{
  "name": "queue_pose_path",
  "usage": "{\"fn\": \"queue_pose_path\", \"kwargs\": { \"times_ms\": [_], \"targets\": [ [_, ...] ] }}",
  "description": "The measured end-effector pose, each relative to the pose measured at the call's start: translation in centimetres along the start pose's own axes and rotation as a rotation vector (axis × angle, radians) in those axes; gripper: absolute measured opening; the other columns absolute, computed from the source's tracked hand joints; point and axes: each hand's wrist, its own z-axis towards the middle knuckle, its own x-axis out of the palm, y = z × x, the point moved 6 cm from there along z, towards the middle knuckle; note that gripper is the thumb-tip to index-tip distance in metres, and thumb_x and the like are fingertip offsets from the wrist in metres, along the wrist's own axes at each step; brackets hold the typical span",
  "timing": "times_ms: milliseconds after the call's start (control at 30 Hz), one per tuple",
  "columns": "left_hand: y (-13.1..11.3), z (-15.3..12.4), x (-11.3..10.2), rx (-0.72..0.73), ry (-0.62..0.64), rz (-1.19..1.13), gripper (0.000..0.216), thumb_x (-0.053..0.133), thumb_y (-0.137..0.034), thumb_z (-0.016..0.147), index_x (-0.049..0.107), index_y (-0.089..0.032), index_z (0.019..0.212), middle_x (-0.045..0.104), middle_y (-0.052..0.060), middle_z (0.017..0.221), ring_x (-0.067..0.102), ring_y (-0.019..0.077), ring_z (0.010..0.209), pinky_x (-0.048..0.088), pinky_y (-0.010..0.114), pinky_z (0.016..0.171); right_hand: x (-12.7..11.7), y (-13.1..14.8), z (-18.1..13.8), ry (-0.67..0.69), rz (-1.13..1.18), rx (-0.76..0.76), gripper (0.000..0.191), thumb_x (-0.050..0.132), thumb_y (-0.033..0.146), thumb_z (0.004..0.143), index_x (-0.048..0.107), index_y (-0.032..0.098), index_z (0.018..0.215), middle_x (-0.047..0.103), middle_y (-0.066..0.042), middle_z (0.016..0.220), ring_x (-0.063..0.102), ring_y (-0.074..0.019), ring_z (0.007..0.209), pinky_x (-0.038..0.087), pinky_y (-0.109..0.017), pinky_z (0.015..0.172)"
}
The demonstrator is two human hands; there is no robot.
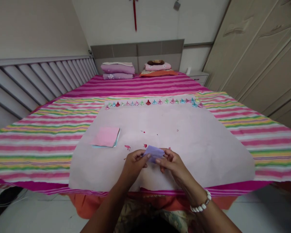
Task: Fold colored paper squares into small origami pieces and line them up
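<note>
The purple paper (153, 151) is above the near half of the sheet (208, 152); the fingers of the left hand (134, 161) and right hand (174, 164) are closed on its opposite sides. The right wrist's bracelet (200, 207) has marks too small to read. Red scraps (127, 147) lie on the sheet beyond the hands, a pink stack (107, 136) toward its left edge, folded pieces (148, 102) along its far edge. Rightward, the sheet stretches well past the right hand. Striped bed (252, 131) surrounds it.

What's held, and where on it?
A purple paper: the left hand pinches its left edge, the right hand its right side, thumbs on the near face.
</note>
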Motion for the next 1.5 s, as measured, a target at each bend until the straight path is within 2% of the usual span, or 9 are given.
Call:
{"fn": "queue_pose_path", "kwargs": {
  "times_ms": [133, 333, 567, 800, 1133, 1233, 1333, 1400, 1500],
  "targets": [
    [-0.4, -0.1, 0.1, -0.019, 0.052, -0.002, 0.022, 0.067, -0.036, 0.072, 0.073, -0.016, 0.077, 0.059, -0.002, 0.059, 0.047, 0.0097, 0.053, 0.036, 0.021, 0.050, -0.1, -0.8, 0.1, -0.001, -0.089, 0.024, 0.029, 0.083, 0.038, 0.056, 0.068, 0.015, 0.065, 0.050, 0.006, 0.047, 0.037, -0.0065, 0.041, 0.028, -0.021, 0.040],
    [-0.5, 0.0, 0.7, -0.020, 0.116, 0.002, 0.023, 0.075, -0.034, 0.063, 0.071, -0.015, 0.074, 0.062, -0.001, 0.065, 0.053, 0.0139, 0.063, 0.040, 0.024, 0.060, 0.3, -1.2, 0.1, -0.032, -0.129, 0.024, 0.033, 0.078, 0.043, 0.060, 0.061, 0.016, 0.053, 0.042, 0.007, 0.043, 0.030, -0.0065, 0.042, 0.021, -0.022, 0.043],
    [-0.1, 0.4, 0.4, -0.035, 0.033, -0.027, 0.031, 0.069, -0.042, 0.070, 0.060, -0.015, 0.058, 0.046, -0.004, 0.053, 0.041, 0.0102, 0.054, 0.032, 0.023, 0.053, 0.8, -1.6, -0.4, -0.031, -0.102, 0.087, 0.034, 0.079, 0.045, 0.057, 0.061, 0.016, 0.054, 0.043, 0.007, 0.042, 0.028, -0.0060, 0.042, 0.018, -0.022, 0.043],
    [-0.5, 0.8, -0.3, -0.029, -0.022, -0.053, 0.036, 0.067, -0.048, 0.072, 0.056, -0.016, 0.058, 0.043, -0.005, 0.053, 0.039, 0.0096, 0.052, 0.031, 0.023, 0.052, 1.1, -1.6, -1.2, -0.012, -0.073, 0.088, 0.032, 0.079, 0.044, 0.060, 0.063, 0.016, 0.056, 0.061, 0.001, 0.054, 0.036, -0.0063, 0.042, 0.024, -0.021, 0.043],
    [-1.8, 0.0, 0.3, -0.017, 0.064, -0.049, 0.042, 0.060, -0.049, 0.079, 0.053, -0.016, 0.054, 0.045, -0.005, 0.051, 0.042, 0.0099, 0.052, 0.032, 0.023, 0.052, 0.8, -1.1, -1.1, -0.007, -0.102, 0.060, 0.030, 0.080, 0.041, 0.058, 0.064, 0.016, 0.056, 0.048, 0.006, 0.044, 0.036, -0.0072, 0.042, 0.026, -0.022, 0.045],
    [-2.2, -0.1, 0.6, 0.055, 0.118, -0.106, 0.022, 0.068, -0.038, 0.076, 0.066, -0.016, 0.079, 0.064, 0.000, 0.073, 0.059, 0.0155, 0.073, 0.045, 0.025, 0.067, 0.4, -0.9, -1.0, -0.055, -0.120, 0.012, 0.031, 0.081, 0.041, 0.057, 0.060, 0.017, 0.052, 0.046, 0.006, 0.042, 0.036, -0.0076, 0.042, 0.026, -0.022, 0.045],
    [-2.0, 0.0, 0.3, 0.144, 0.112, -0.189, 0.056, 0.077, -0.024, 0.066, 0.058, -0.020, 0.119, 0.066, 0.007, 0.110, 0.060, 0.0221, 0.104, 0.045, 0.034, 0.091, -0.1, -0.7, -0.9, -0.107, -0.157, -0.037, 0.032, 0.080, 0.040, 0.058, 0.059, 0.017, 0.050, 0.046, 0.006, 0.042, 0.036, -0.0080, 0.042, 0.025, -0.023, 0.044],
    [-1.7, -0.1, -0.1, 0.195, 0.083, -0.183, 0.068, 0.079, -0.020, 0.064, 0.053, -0.022, 0.126, 0.061, 0.009, 0.122, 0.055, 0.0240, 0.115, 0.041, 0.038, 0.100, -0.3, -0.6, -0.8, -0.120, -0.178, -0.057, 0.032, 0.080, 0.040, 0.059, 0.059, 0.018, 0.050, 0.047, 0.005, 0.042, 0.037, -0.0082, 0.042, 0.026, -0.023, 0.044],
    [-1.7, -0.2, -0.2, 0.243, 0.099, -0.196, 0.063, 0.080, -0.019, 0.064, 0.056, -0.024, 0.123, 0.057, 0.009, 0.130, 0.051, 0.0257, 0.123, 0.036, 0.042, 0.106, -0.4, -0.6, -0.8, -0.126, -0.193, -0.073, 0.032, 0.080, 0.039, 0.060, 0.059, 0.018, 0.050, 0.047, 0.005, 0.042, 0.037, -0.0083, 0.042, 0.026, -0.023, 0.044]
  ]
}}
